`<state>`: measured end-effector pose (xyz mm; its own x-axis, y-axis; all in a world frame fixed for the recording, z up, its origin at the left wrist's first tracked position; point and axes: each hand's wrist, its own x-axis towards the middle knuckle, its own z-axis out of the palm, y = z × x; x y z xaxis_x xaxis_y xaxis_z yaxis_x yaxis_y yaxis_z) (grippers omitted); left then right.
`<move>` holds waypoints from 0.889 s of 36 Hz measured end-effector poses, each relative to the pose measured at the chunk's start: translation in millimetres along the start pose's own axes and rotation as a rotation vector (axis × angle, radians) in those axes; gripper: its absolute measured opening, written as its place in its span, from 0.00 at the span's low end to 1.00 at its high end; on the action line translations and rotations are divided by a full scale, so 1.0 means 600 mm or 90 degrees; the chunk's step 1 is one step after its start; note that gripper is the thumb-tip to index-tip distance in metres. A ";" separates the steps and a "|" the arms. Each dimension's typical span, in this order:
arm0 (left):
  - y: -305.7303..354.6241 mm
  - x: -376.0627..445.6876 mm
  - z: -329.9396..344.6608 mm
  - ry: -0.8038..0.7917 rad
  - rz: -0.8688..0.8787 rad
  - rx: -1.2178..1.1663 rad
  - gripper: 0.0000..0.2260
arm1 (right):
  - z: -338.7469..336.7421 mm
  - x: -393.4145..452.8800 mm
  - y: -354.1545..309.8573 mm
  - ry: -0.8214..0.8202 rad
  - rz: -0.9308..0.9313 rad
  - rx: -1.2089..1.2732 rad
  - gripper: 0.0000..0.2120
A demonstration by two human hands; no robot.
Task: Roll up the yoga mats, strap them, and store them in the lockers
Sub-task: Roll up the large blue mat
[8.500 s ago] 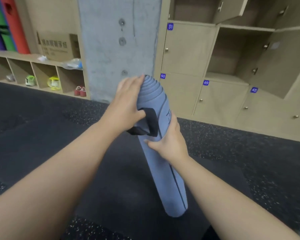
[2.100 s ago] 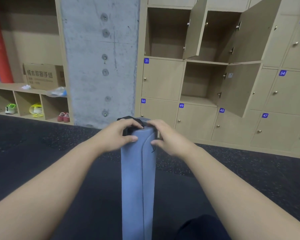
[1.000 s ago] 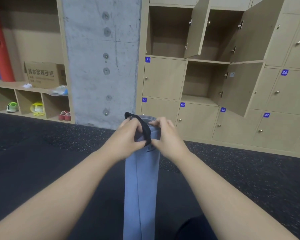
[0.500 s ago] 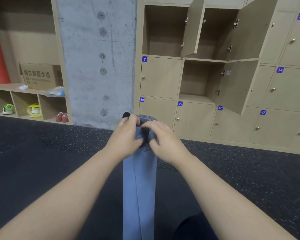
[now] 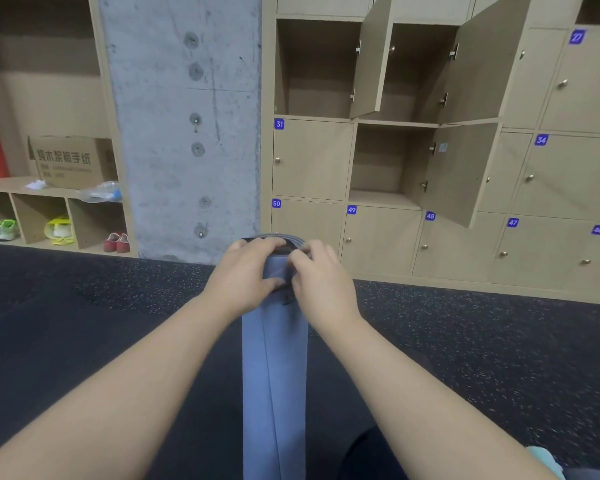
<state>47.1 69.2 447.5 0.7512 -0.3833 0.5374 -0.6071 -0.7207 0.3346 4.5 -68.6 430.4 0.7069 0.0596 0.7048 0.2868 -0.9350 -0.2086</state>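
Gripping blue rolled mat [image 5: 274, 368] (black strap [image 5: 282, 250]).

My one head camera looks forward and slightly down, close over both forearms, facing the lockers [image 5: 465, 168] across the floor [image 5: 84, 323].

Blue number tags on locker doors [image 5: 312, 159] read 31, 50, 49, 48, 47, 34; a cardboard box [image 5: 70, 161] bears Chinese print.

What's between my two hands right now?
In the head view, the top of the rolled blue yoga mat and its black strap sit between the left hand and right hand.
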 end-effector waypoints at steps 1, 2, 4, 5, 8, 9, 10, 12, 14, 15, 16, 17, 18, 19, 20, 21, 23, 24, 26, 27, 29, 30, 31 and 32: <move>0.002 0.000 0.000 -0.002 0.001 0.003 0.27 | -0.003 0.000 0.000 -0.001 0.014 -0.023 0.10; 0.004 -0.001 0.000 -0.006 0.002 0.003 0.27 | -0.006 0.001 0.000 -0.008 0.030 -0.046 0.11; 0.007 -0.002 0.001 -0.009 0.004 -0.003 0.28 | -0.014 0.001 0.001 -0.032 0.051 -0.065 0.13; 0.008 -0.003 0.002 -0.012 0.005 0.002 0.28 | -0.016 0.001 0.002 -0.036 0.063 -0.055 0.13; 0.007 0.000 0.002 -0.030 0.007 0.046 0.28 | -0.023 0.003 0.011 -0.051 0.124 -0.003 0.13; 0.006 0.002 0.000 -0.041 0.006 0.057 0.28 | -0.022 0.003 0.015 -0.054 0.127 -0.014 0.14; 0.007 0.005 -0.002 -0.055 0.003 0.068 0.29 | -0.020 0.002 0.021 -0.053 0.129 -0.028 0.16; 0.012 0.010 -0.004 -0.083 -0.001 0.098 0.30 | -0.018 0.002 0.031 -0.054 0.154 -0.042 0.19; 0.020 0.012 -0.006 -0.104 0.000 0.125 0.30 | -0.014 0.005 0.038 -0.062 0.173 -0.054 0.20; 0.022 0.013 -0.007 -0.110 0.004 0.128 0.29 | -0.012 0.008 0.042 -0.069 0.182 -0.058 0.20; 0.025 0.013 -0.007 -0.113 0.008 0.125 0.29 | -0.011 0.012 0.045 -0.073 0.191 -0.057 0.20; 0.026 0.014 -0.006 -0.115 0.012 0.120 0.28 | -0.006 0.019 0.050 -0.074 0.198 -0.055 0.20; 0.028 0.013 -0.006 -0.116 0.016 0.113 0.28 | -0.002 0.025 0.054 -0.072 0.208 -0.053 0.20; 0.029 0.011 -0.006 -0.116 0.021 0.107 0.28 | 0.000 0.029 0.058 -0.072 0.219 -0.052 0.19; 0.029 0.010 -0.007 -0.116 0.026 0.106 0.27 | 0.001 0.035 0.061 -0.073 0.224 -0.052 0.18; 0.027 0.009 -0.008 -0.114 0.030 0.107 0.27 | 0.002 0.038 0.067 -0.087 0.222 -0.058 0.18; 0.017 0.006 -0.016 -0.108 0.025 0.105 0.27 | 0.006 0.038 0.090 -0.149 0.191 -0.111 0.30; 0.009 0.004 -0.019 -0.106 0.022 0.102 0.26 | 0.008 0.034 0.101 -0.181 0.168 -0.147 0.38; -0.002 -0.003 -0.024 -0.104 0.028 0.088 0.26 | 0.017 0.024 0.120 -0.231 0.140 -0.144 0.45; -0.003 -0.006 -0.023 -0.099 0.037 0.081 0.26 | 0.021 0.025 0.126 -0.246 0.134 -0.126 0.44; 0.001 -0.007 -0.019 -0.094 0.050 0.076 0.26 | 0.025 0.041 0.131 -0.246 0.122 -0.095 0.38; 0.002 -0.005 -0.017 -0.093 0.052 0.076 0.26 | 0.026 0.050 0.131 -0.243 0.112 -0.086 0.35; 0.003 -0.003 -0.016 -0.092 0.051 0.075 0.26 | 0.025 0.059 0.131 -0.246 0.106 -0.079 0.33; 0.003 -0.001 -0.016 -0.093 0.048 0.074 0.26 | 0.023 0.066 0.132 -0.249 0.105 -0.073 0.31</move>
<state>43.1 73.8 455.2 0.7394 -0.5127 0.4364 -0.6355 -0.7455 0.2008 63.9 -135.3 432.5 0.9351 0.0135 0.3540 0.0914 -0.9747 -0.2042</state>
